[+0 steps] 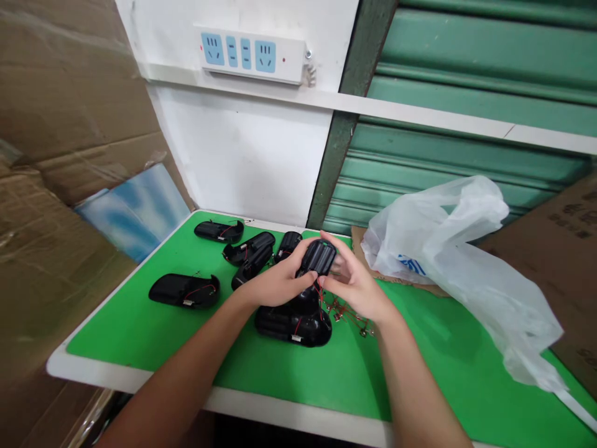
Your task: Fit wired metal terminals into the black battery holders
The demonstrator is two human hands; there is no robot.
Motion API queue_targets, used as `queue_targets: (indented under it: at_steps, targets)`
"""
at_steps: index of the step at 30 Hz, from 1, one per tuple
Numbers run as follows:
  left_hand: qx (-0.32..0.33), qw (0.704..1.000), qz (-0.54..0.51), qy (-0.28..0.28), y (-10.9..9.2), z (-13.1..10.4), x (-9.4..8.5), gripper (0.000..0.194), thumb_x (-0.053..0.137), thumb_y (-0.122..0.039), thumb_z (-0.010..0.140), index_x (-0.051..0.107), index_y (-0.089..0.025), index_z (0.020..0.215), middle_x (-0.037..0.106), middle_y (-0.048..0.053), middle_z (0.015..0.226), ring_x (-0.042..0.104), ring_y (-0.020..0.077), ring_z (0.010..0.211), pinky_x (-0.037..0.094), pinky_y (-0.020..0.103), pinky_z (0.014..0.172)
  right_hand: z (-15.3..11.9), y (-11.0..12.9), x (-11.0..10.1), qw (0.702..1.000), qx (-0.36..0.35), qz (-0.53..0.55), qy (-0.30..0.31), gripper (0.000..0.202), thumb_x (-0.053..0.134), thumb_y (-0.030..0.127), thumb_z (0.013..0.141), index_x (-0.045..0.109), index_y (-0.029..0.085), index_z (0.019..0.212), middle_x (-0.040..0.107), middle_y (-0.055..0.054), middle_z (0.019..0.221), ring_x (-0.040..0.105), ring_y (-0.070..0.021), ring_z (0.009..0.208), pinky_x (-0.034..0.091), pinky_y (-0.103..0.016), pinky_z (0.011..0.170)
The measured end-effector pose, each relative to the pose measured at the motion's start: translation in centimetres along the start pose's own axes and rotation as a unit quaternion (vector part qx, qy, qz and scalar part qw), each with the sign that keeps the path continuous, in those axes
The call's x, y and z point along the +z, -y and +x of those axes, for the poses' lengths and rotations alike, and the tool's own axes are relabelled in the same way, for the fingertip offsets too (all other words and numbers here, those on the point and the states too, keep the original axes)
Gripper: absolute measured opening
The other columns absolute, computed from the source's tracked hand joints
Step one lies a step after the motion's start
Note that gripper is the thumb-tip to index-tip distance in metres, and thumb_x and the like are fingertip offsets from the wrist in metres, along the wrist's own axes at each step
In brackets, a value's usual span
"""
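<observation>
While your left hand (275, 283) and right hand (357, 283) both grip the black battery case (318, 257) between them, it sits raised above the black shell (293, 323) on the green counter (140, 330).

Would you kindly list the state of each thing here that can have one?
Left hand: gripping the black casing.
Right hand: gripping it too.
Black casing: held above the table, open side up.
Plastic bag: crumpled, lying open.
Power strip: sockets empty.

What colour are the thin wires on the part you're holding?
Red wires, on a black part; head view shows it best.
</observation>
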State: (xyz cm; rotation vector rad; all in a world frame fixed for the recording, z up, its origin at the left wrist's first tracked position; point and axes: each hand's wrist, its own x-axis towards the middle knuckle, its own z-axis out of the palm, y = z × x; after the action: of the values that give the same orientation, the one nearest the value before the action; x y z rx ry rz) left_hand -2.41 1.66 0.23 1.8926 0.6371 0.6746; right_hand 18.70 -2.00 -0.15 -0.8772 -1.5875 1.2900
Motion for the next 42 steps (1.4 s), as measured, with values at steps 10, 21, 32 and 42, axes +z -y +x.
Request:
queue_targets:
  at_steps: [10,21,32,42]
  targets:
    - [0.02,0.999,0.036,-0.004,0.0,0.1,0.0,0.071,0.047,-0.029,0.104,0.013,-0.018,0.166,0.039,0.017,0.16,0.054,0.0255,0.135,0.036,0.044,0.124,0.2,-0.6,0.3,1.0,-0.011,0.022,-0.01,0.07,0.073,0.026,0.094,0.042,0.037,0.156,0.057,-0.007,0.153,0.068,-0.0238,0.125,0.054,-0.043,0.109]
    - [0.02,0.998,0.043,-0.043,-0.2,0.3,0.8,0.066,0.045,-0.022,0.102,0.02,-0.016,0.162,0.054,0.014,0.141,0.06,0.0231,0.122,0.047,0.039,0.113,0.4,-0.9,0.7,0.999,-0.013,-0.01,-0.035,0.069,0.07,0.022,0.093,0.041,0.034,0.155,0.05,-0.007,0.158,0.066,-0.0242,0.126,0.053,-0.043,0.11]
    - [0.002,0.996,0.046,-0.071,0.2,0.6,1.6,0.065,0.045,-0.018,0.098,0.024,-0.012,0.16,0.059,0.015,0.134,0.063,0.0244,0.117,0.046,0.044,0.114,0.7,-1.1,0.8,0.999,0.0,-0.004,-0.042,0.067,0.069,0.022,0.091,0.04,0.032,0.151,0.056,-0.007,0.15,0.07,-0.0205,0.116,0.056,-0.038,0.104]
    - [0.011,0.995,0.049,-0.092,0.3,0.7,1.9,0.064,0.048,-0.018,0.096,0.029,-0.013,0.157,0.059,0.016,0.136,0.061,0.0256,0.124,0.048,0.04,0.111,0.9,-1.2,1.3,0.998,-0.017,-0.02,-0.05,0.065,0.063,0.015,0.089,0.041,0.03,0.149,0.06,-0.007,0.144,0.065,-0.0213,0.121,0.056,-0.038,0.102]
